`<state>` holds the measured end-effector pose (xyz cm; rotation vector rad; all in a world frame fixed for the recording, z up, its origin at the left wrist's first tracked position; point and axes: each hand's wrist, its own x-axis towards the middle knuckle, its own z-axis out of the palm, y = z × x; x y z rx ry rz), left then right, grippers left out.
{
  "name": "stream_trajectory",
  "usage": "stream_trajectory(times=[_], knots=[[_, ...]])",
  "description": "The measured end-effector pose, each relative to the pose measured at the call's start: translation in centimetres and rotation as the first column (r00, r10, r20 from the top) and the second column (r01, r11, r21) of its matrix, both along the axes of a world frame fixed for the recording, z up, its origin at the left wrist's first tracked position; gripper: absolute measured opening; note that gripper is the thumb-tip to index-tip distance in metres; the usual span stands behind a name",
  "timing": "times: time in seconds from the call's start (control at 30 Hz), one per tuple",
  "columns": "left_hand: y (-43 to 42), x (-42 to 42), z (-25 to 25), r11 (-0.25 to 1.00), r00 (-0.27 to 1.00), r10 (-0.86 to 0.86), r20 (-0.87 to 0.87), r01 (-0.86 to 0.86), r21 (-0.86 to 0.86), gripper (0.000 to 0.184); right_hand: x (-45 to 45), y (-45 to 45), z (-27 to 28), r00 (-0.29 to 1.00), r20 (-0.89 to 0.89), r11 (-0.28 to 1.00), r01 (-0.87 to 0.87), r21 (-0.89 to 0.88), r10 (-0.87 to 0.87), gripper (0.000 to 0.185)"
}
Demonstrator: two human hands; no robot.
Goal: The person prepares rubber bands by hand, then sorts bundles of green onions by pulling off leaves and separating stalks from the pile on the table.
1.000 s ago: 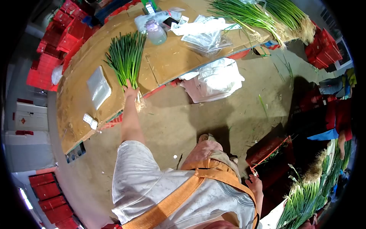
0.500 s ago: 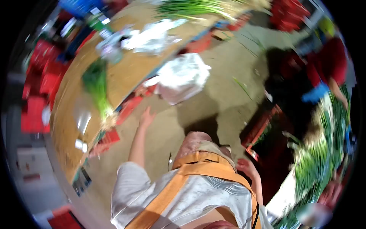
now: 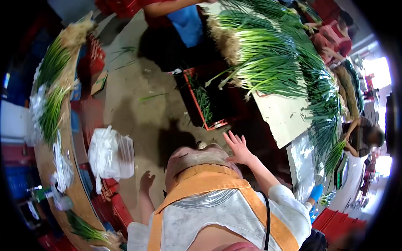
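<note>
My right hand (image 3: 238, 149) is held out in front of my apron (image 3: 205, 175), fingers spread, with nothing in it. Just beyond it stands a red crate (image 3: 217, 124) with loose green leaves inside. A large heap of spring onions (image 3: 268, 54) lies on the pale table (image 3: 278, 119) to the right, roots facing the aisle. On the other side, my left hand (image 3: 146, 180) hangs beside my body, empty, its fingers loosely apart. Closest to that hand is a stuffed white plastic bag (image 3: 111, 154), which it does not touch.
A wooden table (image 3: 77, 167) along the left carries bunches of spring onions (image 3: 54, 106) and plastic bags. Across the aisle a person in a blue apron (image 3: 186, 25) stands by the heap. Other people work at the far right. Scattered leaves (image 3: 153, 97) lie on the floor.
My view has swung right, bringing the heap and crate nearer the middle. My right hand has come forward from my side with fingers spread; my left arm has drawn in.
</note>
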<state>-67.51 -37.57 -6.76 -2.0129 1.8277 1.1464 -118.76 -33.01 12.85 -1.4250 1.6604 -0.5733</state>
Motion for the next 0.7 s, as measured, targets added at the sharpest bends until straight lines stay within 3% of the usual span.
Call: stream_trajectory(times=[0.07, 0.17, 0.27, 0.33, 0.37, 0.4, 0.43, 0.47, 0.53, 0.57, 0.63, 0.7], knots=[[-3.2, -3.0, 1.9, 0.991, 0.998, -0.061, 0.019, 0.062, -0.115, 0.045, -1.7, 1.2, -1.3, 0.996, -0.083, 0.995, 0.036, -0.092, -0.044, 0.093], [-6.6, -7.9, 4.3, 0.974, 0.979, -0.182, -0.092, 0.166, -0.154, 0.043, -2.9, 3.0, -2.0, 0.957, 0.287, 0.953, -0.125, 0.276, 0.042, 0.089], [-9.1, -10.8, 3.2, 0.963, 0.951, -0.267, -0.158, 0.258, -0.076, 0.042, -2.2, 7.7, -4.7, 0.833, 0.49, 0.862, -0.032, 0.507, -0.257, 0.081], [-10.6, -12.7, 3.9, 0.945, 0.929, -0.326, -0.172, 0.318, -0.076, 0.043, -4.7, 11.4, -10.6, 0.897, 0.288, 0.837, 0.143, 0.528, -0.335, 0.071], [-11.4, -13.4, 4.0, 0.937, 0.923, -0.349, -0.159, 0.344, -0.06, 0.043, -5.2, 11.6, -10.7, 0.91, 0.181, 0.817, 0.229, 0.53, -0.372, 0.066], [-12.4, -14.1, 4.1, 0.927, 0.916, -0.374, -0.144, 0.371, -0.043, 0.043, -6.0, 12.2, -10.5, 0.95, -0.195, 0.821, 0.308, 0.481, -0.242, 0.059], [-13.6, -14.7, 4.0, 0.917, 0.908, -0.398, -0.132, 0.398, -0.028, 0.043, -6.8, 11.5, -8.4, 0.831, -0.548, 0.835, 0.363, 0.413, -0.091, 0.052], [-15.0, -15.4, 3.5, 0.9, 0.89, -0.435, -0.135, 0.434, -0.044, 0.045, -7.8, 11.6, -9.3, 0.855, -0.399, 0.787, 0.483, 0.384, -0.331, 0.05], [-17.9, -17.1, 3.1, 0.863, 0.852, -0.506, -0.137, 0.5, -0.076, 0.048, -9.6, 11.1, -10.8, 0.685, -0.04, 0.62, 0.681, 0.389, -0.727, 0.047], [-19.6, -18.1, 3.1, 0.862, 0.847, -0.506, -0.16, 0.499, -0.085, 0.048, -9.8, 10.0, -10.3, 0.647, -0.06, 0.59, 0.725, 0.356, -0.76, 0.046], [-23.5, -21.7, 3.2, 0.863, 0.838, -0.505, -0.206, 0.494, -0.104, 0.049, -10.2, 8.0, -10.7, 0.706, -0.2, 0.681, 0.708, 0.184, -0.68, 0.046], [-27.4, -26.3, 5.3, 0.801, 0.782, -0.599, -0.173, 0.586, -0.125, 0.048, -9.7, 5.9, -11.0, 0.751, -0.34, 0.753, 0.639, 0.159, -0.566, 0.047]])
